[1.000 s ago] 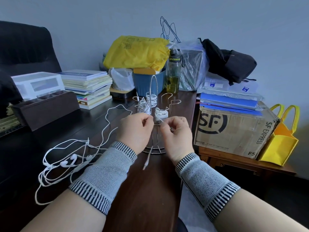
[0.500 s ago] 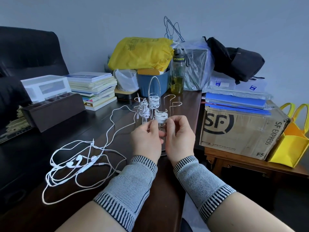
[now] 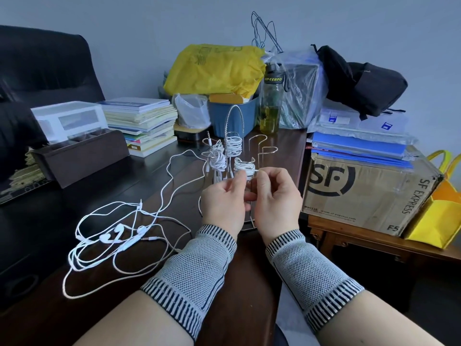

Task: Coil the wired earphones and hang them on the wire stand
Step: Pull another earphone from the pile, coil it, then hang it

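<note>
hidden: wire stand [image 3: 259, 146] base lying behind both hands | left hand [image 3: 224, 203] and right hand [image 3: 277, 201] pinching coiled earphones [image 3: 245, 168] at stand's front hook, coil axis lying sideways | loose earphones [image 3: 117, 236] sprawling left of stand on tabletop [image 3: 87, 196]

Dark table [image 3: 139, 186] under earphones [image 3: 117, 236], wire stand [image 3: 252, 221], books [image 3: 147, 126]

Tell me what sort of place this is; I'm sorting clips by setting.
Probably an office or home study: a dark wooden desk with stacked books, blue folders on an SF Express shipping box, and a black leather chair.
</note>
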Available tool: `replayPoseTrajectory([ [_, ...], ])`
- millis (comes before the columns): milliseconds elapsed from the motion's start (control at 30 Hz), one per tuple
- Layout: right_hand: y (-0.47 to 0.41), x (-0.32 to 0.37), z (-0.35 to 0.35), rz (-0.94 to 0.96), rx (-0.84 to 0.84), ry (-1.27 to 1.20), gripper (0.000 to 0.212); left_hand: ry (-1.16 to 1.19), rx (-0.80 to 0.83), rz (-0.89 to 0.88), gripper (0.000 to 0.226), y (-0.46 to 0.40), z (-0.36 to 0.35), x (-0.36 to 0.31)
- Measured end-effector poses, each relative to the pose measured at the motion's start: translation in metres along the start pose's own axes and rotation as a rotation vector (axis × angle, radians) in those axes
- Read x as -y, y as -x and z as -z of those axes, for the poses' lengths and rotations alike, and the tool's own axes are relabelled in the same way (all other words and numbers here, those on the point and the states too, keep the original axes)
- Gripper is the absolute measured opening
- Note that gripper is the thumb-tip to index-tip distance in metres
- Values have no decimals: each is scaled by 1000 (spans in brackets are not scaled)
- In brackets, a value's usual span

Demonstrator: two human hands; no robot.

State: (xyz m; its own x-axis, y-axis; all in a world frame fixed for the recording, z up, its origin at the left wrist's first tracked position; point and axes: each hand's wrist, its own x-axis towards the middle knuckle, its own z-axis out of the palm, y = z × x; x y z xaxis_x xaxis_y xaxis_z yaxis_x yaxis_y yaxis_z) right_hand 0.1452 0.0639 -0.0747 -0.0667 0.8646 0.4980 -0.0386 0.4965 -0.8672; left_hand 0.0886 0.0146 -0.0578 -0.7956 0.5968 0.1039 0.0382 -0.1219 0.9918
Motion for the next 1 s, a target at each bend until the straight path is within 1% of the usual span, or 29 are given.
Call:
replayPoseTrajectory([
  [67, 0, 0, 0, -22, 5, -8, 17, 8, -10, 13, 35, 1, 1, -1],
  [167, -2, -7, 0, -111, 38, -85, 16, 4, -13, 11, 36, 0, 3, -1],
  [267, -1, -10, 9, -103, 108, -73, 14, 5, -11, 18, 36, 0, 5, -2],
  [433, -21, -3, 46, -49, 235, 130, 16, 12, -5, 45, 35, 0, 6, -3],
  [567, -58, 20, 75, -71, 375, 398, 15, -16, -1, 65, 33, 1, 7, -5],
  [633, -73, 35, 81, -21, 391, 520, 20, -20, -1, 68, 34, 2, 8, -6],
  [733, -87, 61, 69, 159, 397, 713, 25, -29, -9, 62, 34, 3, 8, -8],
  [800, -90, 78, 52, 278, 456, 832, 22, -25, -10, 60, 35, 4, 8, -8],
  [867, -90, 90, 33, 351, 521, 926, 21, -21, -4, 58, 35, 4, 8, -8],
  [933, -90, 99, 17, 387, 551, 954, 22, -24, 6, 56, 36, 5, 8, -7],
  [1000, -91, 105, 6, 388, 576, 919, 26, -24, 16, 53, 36, 4, 8, -7],
])
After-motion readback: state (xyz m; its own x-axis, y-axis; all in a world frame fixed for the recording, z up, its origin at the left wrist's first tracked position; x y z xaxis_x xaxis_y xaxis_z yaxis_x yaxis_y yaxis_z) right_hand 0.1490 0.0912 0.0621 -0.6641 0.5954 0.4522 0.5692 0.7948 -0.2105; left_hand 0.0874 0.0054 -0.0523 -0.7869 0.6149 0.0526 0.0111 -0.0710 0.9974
